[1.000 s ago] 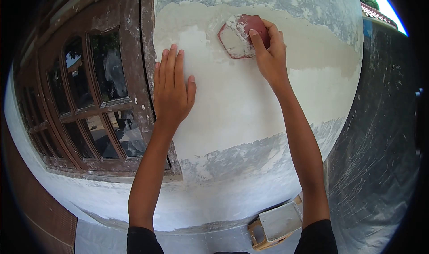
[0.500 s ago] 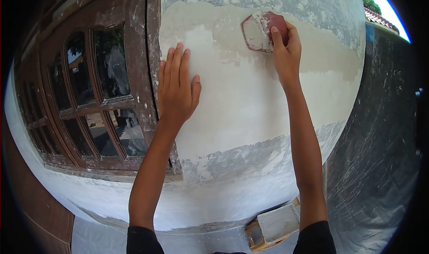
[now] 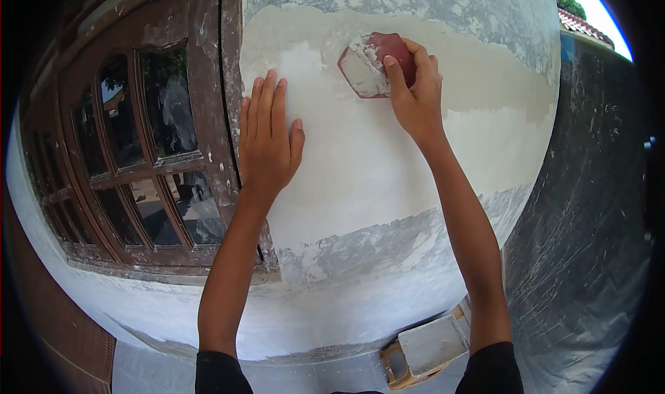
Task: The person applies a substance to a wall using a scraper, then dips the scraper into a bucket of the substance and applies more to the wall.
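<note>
My right hand [image 3: 415,93] grips a dark red hexagonal scraper [image 3: 395,51], thumb on its face and fingers around its right edge. Whitish paste covers the left part of the scraper, which lies against or just over the wall [image 3: 360,165]. Flat on that wall, beside the window frame, rests my left hand [image 3: 267,134] with its fingers stretched upward and nothing in it. Smooth cream plaster spreads between and around both hands, with rough grey patches above and below it.
A brown wooden window [image 3: 111,179] with glass panes fills the left side. Below, on the floor, stands a container of pale paste [image 3: 433,345] by a yellowish frame. Dark splattered sheeting [image 3: 582,207] hangs at the right.
My right hand and the scraper have moved left and slightly down across the wall. My left hand keeps its place on the plaster; the view has shifted slightly.
</note>
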`<action>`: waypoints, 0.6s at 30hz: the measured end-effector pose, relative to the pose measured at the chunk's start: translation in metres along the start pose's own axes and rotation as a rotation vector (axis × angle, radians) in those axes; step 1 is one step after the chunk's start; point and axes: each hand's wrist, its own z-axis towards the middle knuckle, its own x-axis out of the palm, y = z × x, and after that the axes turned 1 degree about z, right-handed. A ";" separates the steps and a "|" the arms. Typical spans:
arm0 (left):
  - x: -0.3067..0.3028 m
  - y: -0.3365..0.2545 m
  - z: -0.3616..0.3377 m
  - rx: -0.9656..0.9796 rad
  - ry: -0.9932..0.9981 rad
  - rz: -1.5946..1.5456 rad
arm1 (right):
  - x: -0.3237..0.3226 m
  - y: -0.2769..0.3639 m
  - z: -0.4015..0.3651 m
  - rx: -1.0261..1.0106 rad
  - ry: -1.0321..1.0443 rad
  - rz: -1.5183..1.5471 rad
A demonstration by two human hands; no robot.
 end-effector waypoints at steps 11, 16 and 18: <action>0.001 -0.002 0.001 -0.004 0.004 0.016 | -0.039 -0.033 0.017 0.336 -0.390 0.527; 0.000 0.001 0.000 0.006 0.003 0.003 | -0.021 -0.025 0.007 0.177 -0.145 0.078; 0.001 0.001 0.000 0.007 0.004 0.004 | -0.035 -0.052 0.015 0.241 -0.228 0.110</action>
